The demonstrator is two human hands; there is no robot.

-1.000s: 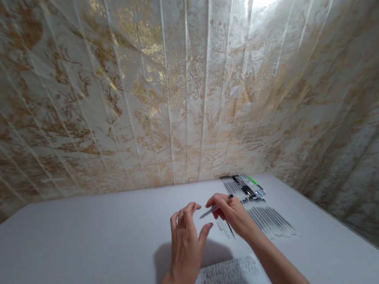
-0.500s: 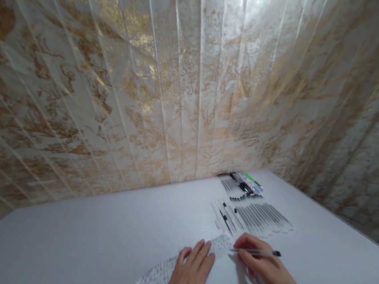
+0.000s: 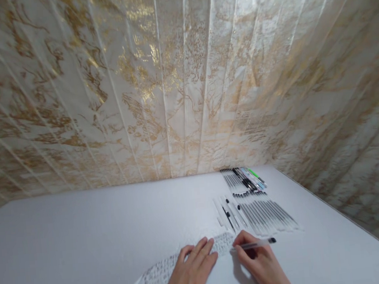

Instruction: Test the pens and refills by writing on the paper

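A sheet of paper (image 3: 152,277) with dense dark writing lies at the front of the table. My left hand (image 3: 191,269) rests flat on it, fingers stretched out. My right hand (image 3: 257,260) is closed around a clear pen with a black end (image 3: 258,244). The pen leans to the right, its tip at the paper beside the written lines. Whether the tip touches the paper is too small to tell. Just beyond the right hand lies a row of pens or refills (image 3: 266,212), several side by side.
Some loose pens and black caps (image 3: 230,214) lie left of the row. Farther back are more dark refills (image 3: 232,180) and pens with a green one (image 3: 253,173). The white table (image 3: 85,241) meets a gold-patterned curtain (image 3: 145,97) behind and at right.
The pen in my right hand has tilted flatter, its black end a little higher. My left hand keeps its place on the paper. The whole view has shifted slightly.
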